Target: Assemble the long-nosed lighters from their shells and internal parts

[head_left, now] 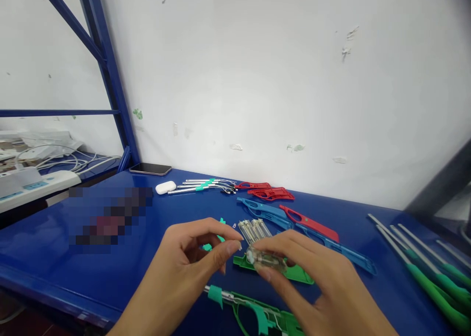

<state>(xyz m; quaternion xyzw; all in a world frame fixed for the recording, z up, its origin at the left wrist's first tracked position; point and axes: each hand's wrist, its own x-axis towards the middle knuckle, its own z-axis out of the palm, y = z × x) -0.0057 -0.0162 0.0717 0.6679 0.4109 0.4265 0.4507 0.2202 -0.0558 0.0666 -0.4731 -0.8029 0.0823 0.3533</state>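
Note:
My right hand (312, 272) is closed around a short clear plastic cylinder (271, 260) with a whitish end and metal-looking parts inside. Facing that end, my left hand (195, 252) has thumb and index finger pinched together; a tiny whitish bit shows at their tips, too small to name. Several similar clear cylinders (253, 229) lie side by side just behind my right fingers. A green plastic handle shell (300, 275) lies under the held cylinder, partly covered by my hand. Closer to me, another green shell (241, 300) carries a metal rod, wires and teal tape.
Beyond my hands lie blue shells (272, 211), red shells (311, 223) and taped metal rods with wires (202, 185). A white case (166, 187) and a phone (150, 168) are at the back. Green-handled rods (434, 272) lie right, a power strip (40, 189) left.

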